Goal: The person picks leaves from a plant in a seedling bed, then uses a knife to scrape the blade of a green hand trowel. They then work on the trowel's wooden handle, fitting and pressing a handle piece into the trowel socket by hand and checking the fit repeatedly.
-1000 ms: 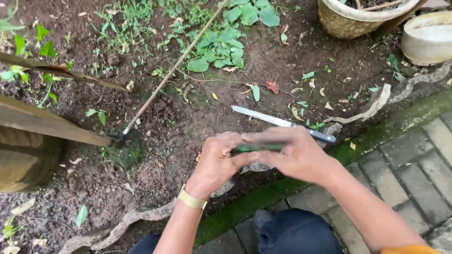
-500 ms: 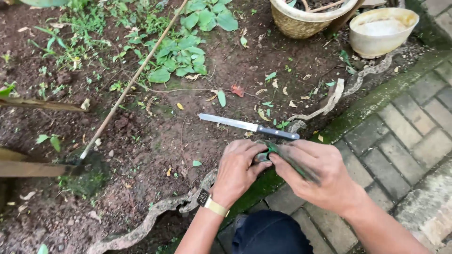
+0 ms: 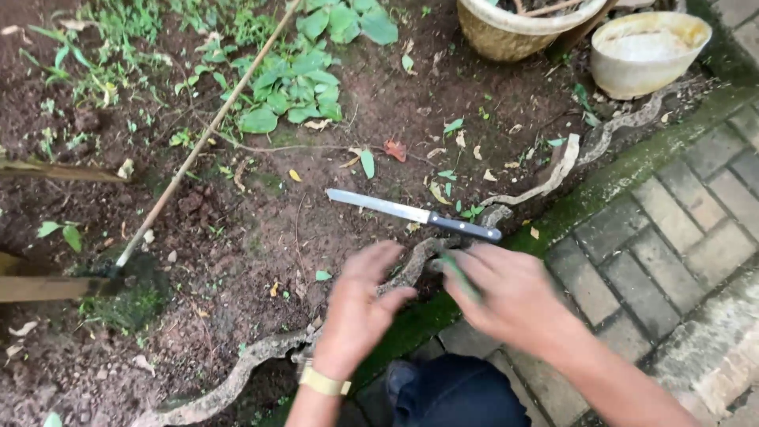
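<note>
My left hand (image 3: 365, 304) hovers low over the soil with its fingers spread, holding nothing that I can see; a gold watch band sits on its wrist. My right hand (image 3: 510, 292) is blurred and closed around a thin green stem (image 3: 458, 273) that pokes out between its fingers. A knife (image 3: 415, 214) with a long silver blade and a black handle lies flat on the dirt just beyond both hands, touched by neither.
A long thin stick (image 3: 202, 142) slants across the soil at left. Green leafy plants (image 3: 288, 87) grow at the back. A woven pot (image 3: 522, 28) and a pale bowl (image 3: 648, 51) stand top right. Mossy brick paving (image 3: 672, 229) runs along the right; my knee (image 3: 455, 395) is below.
The view has shifted, so the knife now sits higher and farther from my hands. My left hand has let go and spread its fingers; my right hand keeps the green stem.
</note>
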